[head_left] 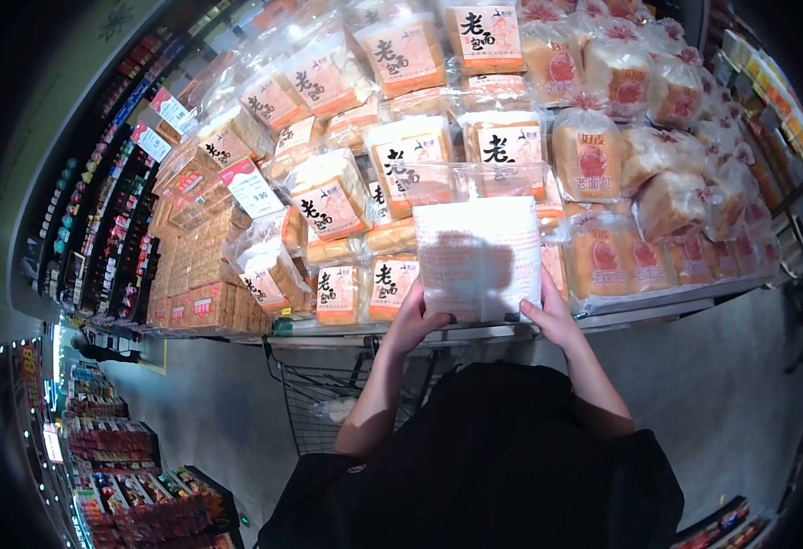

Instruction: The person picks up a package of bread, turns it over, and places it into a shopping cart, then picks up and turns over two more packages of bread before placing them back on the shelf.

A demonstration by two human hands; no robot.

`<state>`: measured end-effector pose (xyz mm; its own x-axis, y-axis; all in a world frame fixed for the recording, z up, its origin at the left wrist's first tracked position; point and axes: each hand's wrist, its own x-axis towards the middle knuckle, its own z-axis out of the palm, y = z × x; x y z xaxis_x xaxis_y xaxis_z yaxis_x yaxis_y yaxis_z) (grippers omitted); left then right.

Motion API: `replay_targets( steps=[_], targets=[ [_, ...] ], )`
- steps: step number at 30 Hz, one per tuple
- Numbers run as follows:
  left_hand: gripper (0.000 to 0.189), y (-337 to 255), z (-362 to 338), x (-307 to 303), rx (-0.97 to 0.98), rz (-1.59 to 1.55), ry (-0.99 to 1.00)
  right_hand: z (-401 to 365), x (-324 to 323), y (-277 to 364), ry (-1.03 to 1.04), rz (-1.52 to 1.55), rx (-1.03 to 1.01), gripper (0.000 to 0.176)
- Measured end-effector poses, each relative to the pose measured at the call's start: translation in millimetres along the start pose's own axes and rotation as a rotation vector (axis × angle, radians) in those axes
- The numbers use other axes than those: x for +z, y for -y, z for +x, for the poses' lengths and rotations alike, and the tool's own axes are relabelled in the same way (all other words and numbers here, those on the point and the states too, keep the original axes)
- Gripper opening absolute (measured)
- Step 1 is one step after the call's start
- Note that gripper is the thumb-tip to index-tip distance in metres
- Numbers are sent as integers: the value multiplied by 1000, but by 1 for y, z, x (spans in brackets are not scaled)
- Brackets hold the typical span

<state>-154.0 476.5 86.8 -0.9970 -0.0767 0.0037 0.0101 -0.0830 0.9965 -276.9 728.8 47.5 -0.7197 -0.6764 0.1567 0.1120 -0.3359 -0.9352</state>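
Between my two hands is a bread package (452,256), held upright with a white printed side toward me. Small reddish text covers that side, a shadow falls across it, and its clear plastic top edge sticks up. My left hand (412,320) grips the lower left corner, thumb in front. On the lower right, my right hand (552,316) has its thumb on the front too; the other fingers of both hands are mostly hidden behind. Just beyond it are bagged loaves (410,151) with orange-and-white labels.
Clear bags of bread with red print (589,156) are piled on the right of the display. Boxes of brown baked goods (209,247) stack up at left beside a price sign (253,189). A wire shopping cart (305,403) stands below the display edge, left of my body.
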Motion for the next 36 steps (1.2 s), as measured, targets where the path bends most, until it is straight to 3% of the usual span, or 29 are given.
replay_targets(
  steps=[14,20,23,29,36],
  targets=[
    [88,4,0,3,54,10,-21,-1,-5,-4,21,-71,-30,86],
    [85,-14,-1,18,-29,-4,-62,2,-7,-6,20,-144,-1,79],
    [85,-20,0,24,76,118,-62,3,-9,-5,35,-158,12,74],
    [85,-20,1,26,80,134,-50,2,-11,-10,20,-152,22,69],
    [88,-24,2,30,15,84,-56,3,-11,-8,18,-119,1,70]
  ],
)
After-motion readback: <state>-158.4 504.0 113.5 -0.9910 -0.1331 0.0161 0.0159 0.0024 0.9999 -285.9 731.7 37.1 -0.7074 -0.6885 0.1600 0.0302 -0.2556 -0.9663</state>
